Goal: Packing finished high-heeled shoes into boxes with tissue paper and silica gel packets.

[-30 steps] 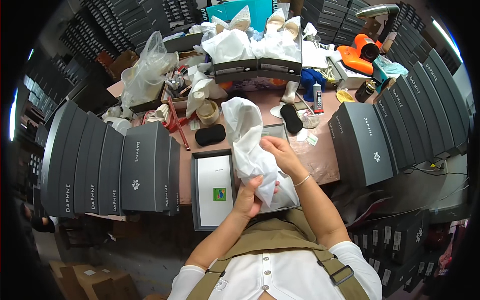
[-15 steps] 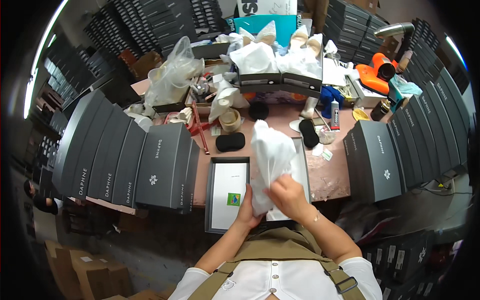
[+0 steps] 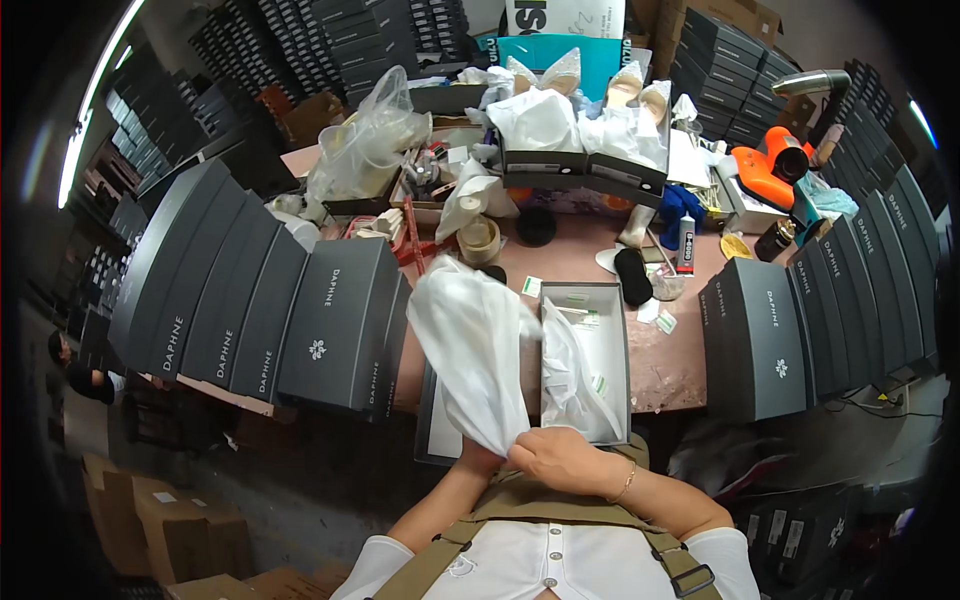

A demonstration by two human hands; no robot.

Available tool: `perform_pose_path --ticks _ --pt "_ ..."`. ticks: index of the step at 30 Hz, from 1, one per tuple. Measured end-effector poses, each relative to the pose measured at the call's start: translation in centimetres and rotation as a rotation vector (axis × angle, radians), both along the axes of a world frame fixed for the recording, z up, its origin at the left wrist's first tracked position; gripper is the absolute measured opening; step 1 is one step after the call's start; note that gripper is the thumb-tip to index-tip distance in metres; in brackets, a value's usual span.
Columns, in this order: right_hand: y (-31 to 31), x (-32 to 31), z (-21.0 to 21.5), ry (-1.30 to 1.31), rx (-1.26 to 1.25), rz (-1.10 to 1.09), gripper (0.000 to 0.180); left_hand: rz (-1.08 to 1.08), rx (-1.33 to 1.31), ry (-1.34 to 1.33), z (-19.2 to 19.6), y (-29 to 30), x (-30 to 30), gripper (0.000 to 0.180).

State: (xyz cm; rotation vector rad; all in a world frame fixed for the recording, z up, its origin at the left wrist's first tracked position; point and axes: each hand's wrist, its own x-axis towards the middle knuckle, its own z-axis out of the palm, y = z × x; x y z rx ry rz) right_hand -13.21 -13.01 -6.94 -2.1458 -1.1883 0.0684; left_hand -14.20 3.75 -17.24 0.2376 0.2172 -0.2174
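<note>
Two shallow rectangular grey boxes (image 3: 611, 325) sat on the desk (image 3: 662, 372), the right one holding one crumpled white packet (image 3: 572, 382). You had one long, softly creased white bundle (image 3: 468, 350) over the left box, your right hand (image 3: 567, 461) pinched on its lower end; your left hand's (image 3: 481, 457) grip, partly hidden, could not be told.

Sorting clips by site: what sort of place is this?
Probably a shoe packing or finishing workshop: grey shoeboxes line both sides of a pink worktable, pale pointed shoes sit with white wrapping in open boxes, more boxes stacked behind.
</note>
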Motion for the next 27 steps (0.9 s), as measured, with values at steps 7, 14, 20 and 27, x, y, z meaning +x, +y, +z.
perform_pose_path --ticks 7,14,20,27 --pt "-2.5 5.3 5.0 0.256 0.224 -0.491 0.044 -0.18 0.792 -0.251 1.7 2.5 1.6 0.05" --pt "0.0 1.3 -0.7 0.084 -0.112 -0.187 0.016 0.12 0.451 -0.062 0.0 0.2 2.4 0.054" --pt "0.5 6.0 4.1 -0.166 0.146 -0.477 0.014 0.089 0.606 -0.199 1.4 1.0 1.3 0.05" --pt "-2.7 2.2 1.4 0.125 -0.494 0.016 0.024 -0.065 0.568 -0.147 -2.7 4.0 0.8 0.073"
